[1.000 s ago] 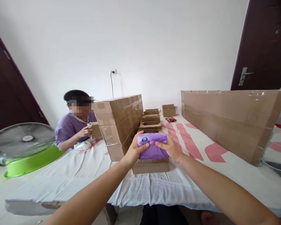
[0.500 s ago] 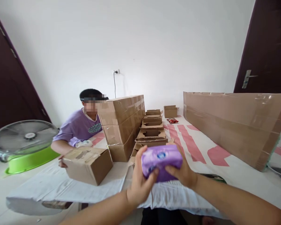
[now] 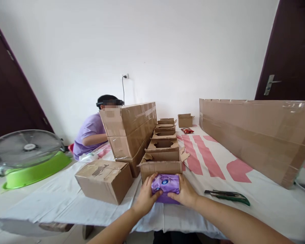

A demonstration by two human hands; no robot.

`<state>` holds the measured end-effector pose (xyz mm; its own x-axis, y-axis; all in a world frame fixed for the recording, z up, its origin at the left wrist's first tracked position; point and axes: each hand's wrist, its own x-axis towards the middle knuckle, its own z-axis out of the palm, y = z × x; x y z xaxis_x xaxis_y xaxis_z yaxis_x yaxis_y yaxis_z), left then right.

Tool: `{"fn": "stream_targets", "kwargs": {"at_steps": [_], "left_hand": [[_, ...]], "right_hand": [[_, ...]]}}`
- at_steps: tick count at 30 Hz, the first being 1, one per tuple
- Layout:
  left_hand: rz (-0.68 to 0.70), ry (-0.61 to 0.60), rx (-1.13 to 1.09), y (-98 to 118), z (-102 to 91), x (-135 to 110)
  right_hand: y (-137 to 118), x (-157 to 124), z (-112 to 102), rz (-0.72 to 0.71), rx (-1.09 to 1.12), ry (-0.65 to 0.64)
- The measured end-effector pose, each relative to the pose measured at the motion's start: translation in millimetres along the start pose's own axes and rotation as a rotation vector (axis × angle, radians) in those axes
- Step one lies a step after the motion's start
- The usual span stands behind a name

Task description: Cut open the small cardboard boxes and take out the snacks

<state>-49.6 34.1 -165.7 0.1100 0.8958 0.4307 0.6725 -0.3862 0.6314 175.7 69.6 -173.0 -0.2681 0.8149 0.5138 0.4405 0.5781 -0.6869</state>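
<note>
A purple tissue pack [image 3: 165,186] with a blue logo is gripped between both my hands. My left hand [image 3: 146,195] wraps its left end, thumb across the front. On the right end, my right hand [image 3: 184,191] closes with its thumb pressed on the front face. The pack is low over the table's near edge, right in front of an open cardboard box [image 3: 161,167]. I cannot tell whether it touches the box. Behind that box, several more open cardboard boxes [image 3: 165,144] run in a row toward the wall.
A closed carton [image 3: 104,179] sits left, before a taped box stack [image 3: 132,135]. A green utility knife [image 3: 228,196] lies right of my hands. A long cardboard wall [image 3: 254,135] stands at right. Far off are a red packet [image 3: 187,130] and a person [image 3: 91,132].
My hands have brought the tissue pack down and slightly left, to the nearest open box. The other person has let go of the closed carton and moved back behind the stack.
</note>
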Motion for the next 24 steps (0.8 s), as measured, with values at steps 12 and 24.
{"fn": "stream_targets", "kwargs": {"at_steps": [12,24], "left_hand": [[0.083,0.273,0.141,-48,14.3,9],[0.649,0.271,0.527,-24,16.4,-9]], "right_hand": [[20,10,46,-0.086,-0.058,0.208],[23,8,48,-0.002,-0.134,0.241]]}}
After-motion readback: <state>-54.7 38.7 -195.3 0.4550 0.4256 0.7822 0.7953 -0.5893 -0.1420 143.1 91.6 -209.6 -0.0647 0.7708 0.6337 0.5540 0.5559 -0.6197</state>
